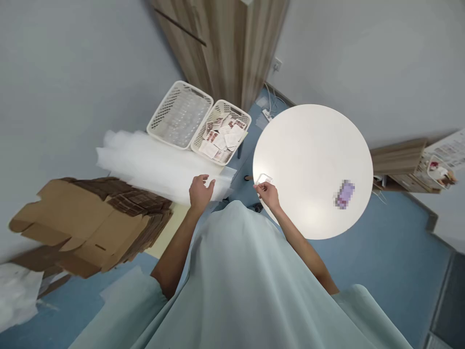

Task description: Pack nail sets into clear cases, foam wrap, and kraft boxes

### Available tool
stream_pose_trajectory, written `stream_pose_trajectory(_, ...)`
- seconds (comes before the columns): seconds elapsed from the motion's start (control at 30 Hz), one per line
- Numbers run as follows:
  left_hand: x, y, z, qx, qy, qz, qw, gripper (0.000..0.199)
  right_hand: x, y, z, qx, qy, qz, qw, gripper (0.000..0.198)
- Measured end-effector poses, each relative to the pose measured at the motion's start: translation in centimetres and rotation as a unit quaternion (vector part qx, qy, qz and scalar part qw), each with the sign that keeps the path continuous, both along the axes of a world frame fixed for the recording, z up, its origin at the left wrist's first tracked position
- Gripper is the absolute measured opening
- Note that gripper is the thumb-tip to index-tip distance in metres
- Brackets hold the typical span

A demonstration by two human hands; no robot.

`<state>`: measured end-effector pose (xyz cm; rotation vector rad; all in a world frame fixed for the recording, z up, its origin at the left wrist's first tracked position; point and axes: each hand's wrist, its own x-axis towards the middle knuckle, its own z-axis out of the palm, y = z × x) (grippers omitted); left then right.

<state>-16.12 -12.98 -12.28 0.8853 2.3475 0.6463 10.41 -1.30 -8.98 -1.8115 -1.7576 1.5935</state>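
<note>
My left hand (pixel 201 194) is open, with thumb and fingers apart and nothing between them. It hovers by a stack of white translucent foam sheets (pixel 145 162). At the left rim of a round white table (pixel 312 145), my right hand (pixel 269 195) has its fingers pinched together. They hold a small clear plastic case (pixel 265 178), whose outline shows just beyond the fingers; the hand covers its lower part. A white basket (pixel 248 123) full of printed cards (pixel 220 140) stands ahead of my left hand.
Beside the cards, another white basket (pixel 154 118) holds clear plastic pieces. Folded brown cardboard boxes (pixel 119 232) are stacked at left. A blurred purple item (pixel 344 195) lies on the table. A wood-grain cabinet (pixel 221 43) stands behind, and a power strip (pixel 267 115) lies near the wall.
</note>
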Motion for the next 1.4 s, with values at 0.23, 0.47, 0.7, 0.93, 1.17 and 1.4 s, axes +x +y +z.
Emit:
stream_pose_trajectory(0.23,-7.2,-4.0,-3.9,-0.048,0.1,0.058,0.992,0.054,-8.6,-0.4,-0.1,0.029,0.009,0.154,0.988,0.03)
stream_pose_trajectory(0.47,-8.2,-4.3,-5.6,-0.103,0.126,0.025,0.986,0.054,-13.6,-1.8,-0.7,0.023,0.009,0.217,0.976,0.023)
stream_pose_trajectory(0.7,-8.5,-5.0,-5.2,-0.1,0.124,-0.015,0.987,0.036,-14.1,-2.6,-1.3,0.018,-0.005,0.225,0.974,0.022)
stream_pose_trajectory(0.93,-8.4,-5.3,-3.9,-0.053,0.129,-0.032,0.99,0.036,-14.0,-2.9,-1.4,0.027,-0.01,0.245,0.969,0.021)
stream_pose_trajectory(1.17,-6.6,-5.2,1.6,0.097,0.16,0.028,0.982,0.035,-15.4,-1.2,0.6,0.041,0.066,0.226,0.971,0.037)
stream_pose_trajectory(1.4,-2.5,-5.2,9.6,0.205,0.14,0.003,0.969,0.035,-16.3,1.9,2.3,-0.045,0.172,0.136,0.975,0.07)
